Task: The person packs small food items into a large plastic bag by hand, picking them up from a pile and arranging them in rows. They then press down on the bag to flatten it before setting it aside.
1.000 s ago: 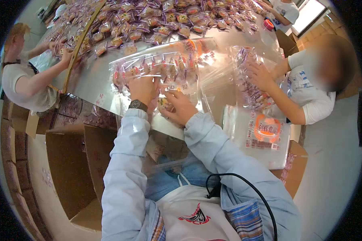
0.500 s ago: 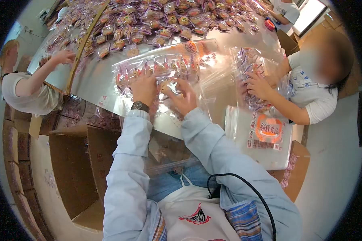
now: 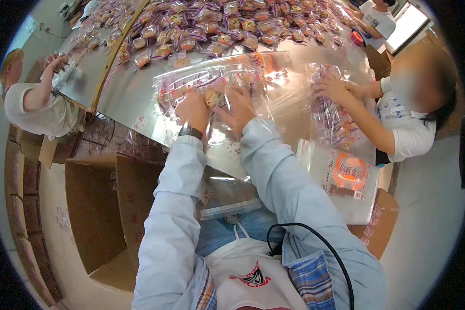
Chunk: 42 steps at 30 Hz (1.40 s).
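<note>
A large clear plastic bag [image 3: 165,124] lies on the metal table in front of me, with a row of small wrapped pastries [image 3: 183,89] in its far part. My left hand [image 3: 194,111], with a dark watch at the wrist, reaches in under the film, its fingertips hidden among the pastries. My right hand [image 3: 237,109] is also under the film, thumb and fingers closed at a single wrapped pastry [image 3: 213,97] that sits between both hands. Glare on the plastic blurs the fingers.
Many wrapped pastries [image 3: 206,26] are heaped at the back, beside a yellow divider strip [image 3: 108,67]. Flat printed bags [image 3: 341,178] lie at right. An open cardboard box [image 3: 95,217] stands at left. A co-worker [image 3: 408,119] handles a filled bag [image 3: 333,116]; others work at the table edges.
My hands have pushed farther into the bag, taking the single pastry away from me toward the row. The right co-worker's hands moved up their bag; the left co-worker now raises some clear plastic.
</note>
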### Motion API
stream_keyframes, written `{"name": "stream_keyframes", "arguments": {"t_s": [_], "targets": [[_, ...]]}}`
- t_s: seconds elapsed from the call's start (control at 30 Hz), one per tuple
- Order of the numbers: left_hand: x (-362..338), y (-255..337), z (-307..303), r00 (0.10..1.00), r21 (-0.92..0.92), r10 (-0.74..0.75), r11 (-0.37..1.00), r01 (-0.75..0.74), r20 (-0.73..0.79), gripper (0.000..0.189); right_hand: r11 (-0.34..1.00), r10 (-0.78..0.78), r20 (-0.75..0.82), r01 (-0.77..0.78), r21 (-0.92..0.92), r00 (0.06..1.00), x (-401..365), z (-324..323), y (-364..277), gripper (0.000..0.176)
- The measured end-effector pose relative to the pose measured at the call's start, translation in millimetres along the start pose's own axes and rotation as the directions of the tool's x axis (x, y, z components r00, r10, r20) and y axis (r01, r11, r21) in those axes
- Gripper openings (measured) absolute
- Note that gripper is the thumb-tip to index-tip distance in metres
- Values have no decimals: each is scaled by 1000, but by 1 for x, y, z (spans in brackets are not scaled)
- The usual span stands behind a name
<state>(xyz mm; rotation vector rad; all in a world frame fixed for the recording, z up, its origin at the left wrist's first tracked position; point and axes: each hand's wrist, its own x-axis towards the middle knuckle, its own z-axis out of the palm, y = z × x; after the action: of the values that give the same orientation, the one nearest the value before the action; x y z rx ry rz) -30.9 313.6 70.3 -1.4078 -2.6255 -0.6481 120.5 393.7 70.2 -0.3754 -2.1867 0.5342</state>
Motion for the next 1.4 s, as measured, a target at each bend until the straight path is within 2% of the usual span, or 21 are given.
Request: {"name": "stream_keyframes", "arguments": {"t_s": [0.1, 0.2, 0.23, 0.33, 0.4, 0.5, 0.63, 0.67, 0.7, 0.77, 0.83, 0.9, 0.93, 1.0, 1.03, 1.1, 1.2, 1.23, 1.27, 1.37, 1.4], "targets": [[-3, -10, 9, 971, -277, 138, 942, -190, -197, 10, 986, 58, -24, -61, -152, 998, 1, 4, -1, 53], [-2, -3, -9, 998, -165, 56, 984, -61, -29, 17, 996, -12, -157, -2, -90, 987, 8, 10, 0, 49], [-1, 1, -18, 1000, -123, 22, 992, -19, 22, 20, 999, 22, -156, -28, -35, 987, 10, 9, -2, 46], [-8, 4, -22, 993, -128, 80, 988, -91, -85, 24, 998, 58, -154, -57, 11, 986, 12, 9, -3, 40], [-10, 2, -22, 972, -126, 156, 976, -179, -176, 24, 994, -13, -178, -7, -111, 984, 13, 13, 9, 38], [-14, 4, -15, 930, -260, 214, 919, -296, -300, 32, 974, 20, -226, -70, -215, 974, 9, 26, 16, 40], [-16, 7, -27, 978, -168, 183, 966, -198, -104, 49, 929, 86, -228, -161, -334, 970, 15, 33, 17, 34], [-15, -1, -12, 975, -438, 167, 873, -215, -146, 49, 916, 110, -209, -181, -357, 972, 15, 34, 14, 34], [-12, -13, 16, 973, -670, 139, 707, -228, -184, 48, 903, 133, -192, -198, -380, 972, 18, 33, 8, 35], [-13, -18, 21, 965, -708, 125, 660, -253, -229, 48, 876, 144, -86, -167, -452, 986, 25, 23, -3, 34], [-17, -7, -5, 953, -336, 182, 906, -259, -244, 49, 861, 169, -19, -157, -483, 985, 31, 14, -13, 33], [-10, -5, 10, 926, -115, 191, 964, -239, -326, 49, 861, 194, 0, -171, -479, 981, 39, 9, -18, 34], [-6, -4, 16, 907, -1, 202, 976, -218, -369, 49, 881, 121, -12, -113, -460, 993, 41, 9, -13, 34], [-9, 0, 5, 907, 80, 254, 967, -241, -337, 46, 907, -25, -34, 8, -421, 999, 39, 10, 1, 35], [-10, 4, -4, 906, 119, 275, 961, -250, -321, 45, 932, -47, -5, 42, -359, 999, 38, 8, 8, 35], [-8, 2, -6, 916, 61, 276, 961, -270, -291, 51, 969, -94, 61, 105, -221, 994, 37, 4, 16, 37], [-3, -4, 2, 944, -24, 208, 975, -221, -257, 60, 985, 169, 151, -163, -57, 974, 40, 1, 18, 40], [0, -3, 4, 950, -50, 183, 978, -202, -254, 62, 990, 128, 142, -117, -84, 981, 41, 4, 24, 40], [2, 0, 7, 963, 93, 181, 982, -166, -201, 62, 991, 88, 136, -73, -112, 987, 39, 10, 32, 40], [0, -4, 12, 930, 206, 235, 962, -180, -283, 45, 971, -34, 113, 59, -233, 993, 40, 10, 27, 41], [1, -9, 18, 915, 177, 250, 963, -202, -317, 44, 956, -74, 104, 100, -277, 992, 40, 9, 22, 42]]}}
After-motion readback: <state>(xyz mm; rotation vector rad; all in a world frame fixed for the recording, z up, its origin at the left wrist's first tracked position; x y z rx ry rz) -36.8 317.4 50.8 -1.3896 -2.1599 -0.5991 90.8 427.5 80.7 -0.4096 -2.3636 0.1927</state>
